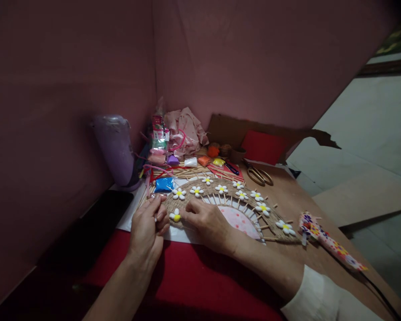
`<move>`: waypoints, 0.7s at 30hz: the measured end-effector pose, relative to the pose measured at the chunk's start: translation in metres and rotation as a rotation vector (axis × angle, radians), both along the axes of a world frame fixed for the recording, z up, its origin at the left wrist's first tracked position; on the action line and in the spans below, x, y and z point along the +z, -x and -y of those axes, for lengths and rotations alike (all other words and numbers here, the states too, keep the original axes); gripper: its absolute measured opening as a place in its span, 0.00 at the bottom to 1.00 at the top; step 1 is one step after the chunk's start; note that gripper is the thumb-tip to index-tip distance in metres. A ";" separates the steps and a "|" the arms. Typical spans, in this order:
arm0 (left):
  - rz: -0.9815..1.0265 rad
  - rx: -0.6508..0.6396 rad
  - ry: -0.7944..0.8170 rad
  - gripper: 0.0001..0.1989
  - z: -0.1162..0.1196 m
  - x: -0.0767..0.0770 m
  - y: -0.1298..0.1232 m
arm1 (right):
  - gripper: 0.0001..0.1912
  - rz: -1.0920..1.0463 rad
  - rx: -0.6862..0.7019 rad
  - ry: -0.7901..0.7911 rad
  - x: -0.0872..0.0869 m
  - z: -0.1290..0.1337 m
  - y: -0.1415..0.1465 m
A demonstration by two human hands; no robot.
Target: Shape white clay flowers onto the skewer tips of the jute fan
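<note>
A fan-shaped piece wrapped in brown twine (209, 185) lies on white paper, with thin sticks poking out around its curve. Several white clay flowers with yellow centres sit on the twine. My right hand (209, 223) reaches over the fan, fingers pinched at the right edge of the lower-left flower (176, 216); what the fingertips hold is hidden. Just left of that flower, my left hand (149, 225) is raised and closed. A small white bit, seemingly clay, shows between its fingers. Inside the curve is a pink dotted panel (239, 220).
Behind the fan lie a blue clay packet (164, 184), other coloured packets, sticks and crumpled pink cloth (187, 129). Scissors (259, 174) rest at the back right. A flower-patterned glue gun (332, 245) with a cord lies right. A purple container (115, 149) stands left by the wall.
</note>
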State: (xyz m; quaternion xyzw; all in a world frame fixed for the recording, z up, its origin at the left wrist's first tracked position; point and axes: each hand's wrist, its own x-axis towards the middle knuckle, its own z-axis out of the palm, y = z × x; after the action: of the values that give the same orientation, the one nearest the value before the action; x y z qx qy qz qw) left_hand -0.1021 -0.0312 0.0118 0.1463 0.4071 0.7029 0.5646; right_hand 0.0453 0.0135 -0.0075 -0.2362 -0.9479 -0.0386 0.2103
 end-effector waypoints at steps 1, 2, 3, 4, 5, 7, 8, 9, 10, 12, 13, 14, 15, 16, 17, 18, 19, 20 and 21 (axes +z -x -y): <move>-0.002 -0.001 -0.002 0.06 0.000 0.000 0.000 | 0.12 0.003 0.001 0.004 0.000 0.000 0.000; -0.005 0.000 -0.006 0.06 0.000 -0.001 0.000 | 0.13 0.003 0.002 0.011 0.000 0.000 -0.001; -0.010 0.001 -0.008 0.06 0.000 -0.001 0.000 | 0.14 -0.002 0.004 0.023 0.000 0.000 -0.002; -0.015 0.002 -0.010 0.06 0.000 -0.001 0.000 | 0.15 -0.013 0.006 0.037 0.000 0.001 -0.002; -0.020 0.003 -0.010 0.06 0.000 -0.001 0.000 | 0.16 -0.028 0.007 0.052 0.000 0.001 -0.003; -0.028 -0.002 -0.008 0.06 0.001 -0.001 0.000 | 0.17 -0.057 0.008 0.071 0.001 0.001 -0.005; -0.031 -0.004 -0.008 0.06 0.001 -0.001 0.000 | 0.17 -0.066 0.009 0.074 0.001 0.001 -0.006; -0.033 -0.005 -0.007 0.06 0.001 -0.001 0.000 | 0.16 -0.070 0.010 0.072 0.001 0.001 -0.006; -0.035 -0.005 -0.006 0.07 0.001 -0.001 0.000 | 0.15 -0.069 0.013 0.064 0.001 0.002 -0.007; -0.038 -0.007 -0.005 0.07 0.000 -0.001 0.000 | 0.13 -0.056 0.015 0.035 0.000 0.002 -0.007; -0.037 -0.009 -0.006 0.07 0.000 -0.001 0.000 | 0.12 -0.044 0.015 0.017 0.000 0.003 -0.007; -0.035 -0.012 -0.007 0.07 0.000 -0.001 0.000 | 0.12 -0.028 0.014 -0.001 -0.001 0.003 -0.006; -0.031 -0.014 -0.008 0.07 0.000 -0.002 0.000 | 0.11 -0.008 0.011 -0.016 -0.001 0.004 -0.006; -0.026 -0.015 -0.009 0.07 0.000 -0.001 0.000 | 0.11 0.009 0.009 -0.023 -0.001 0.004 -0.005; -0.020 -0.014 -0.010 0.07 0.000 -0.001 0.000 | 0.11 0.022 0.009 -0.023 -0.001 0.005 -0.005; -0.016 -0.012 -0.013 0.06 0.000 -0.001 0.000 | 0.12 0.028 0.009 -0.019 -0.001 0.006 -0.005; -0.013 -0.010 -0.016 0.06 0.001 0.000 0.000 | 0.12 0.026 0.007 -0.011 0.000 0.006 -0.005; -0.010 -0.005 -0.020 0.06 0.001 0.001 -0.001 | 0.12 0.017 0.003 -0.001 0.000 0.006 -0.005; -0.010 0.004 -0.027 0.06 0.002 0.001 -0.001 | 0.13 0.007 -0.001 0.009 0.001 0.006 -0.006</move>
State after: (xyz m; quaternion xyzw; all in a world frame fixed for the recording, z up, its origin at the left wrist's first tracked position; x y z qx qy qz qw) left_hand -0.1012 -0.0331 0.0133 0.1565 0.4005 0.7087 0.5593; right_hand 0.0512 0.0071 -0.0066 -0.2376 -0.9486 -0.0351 0.2060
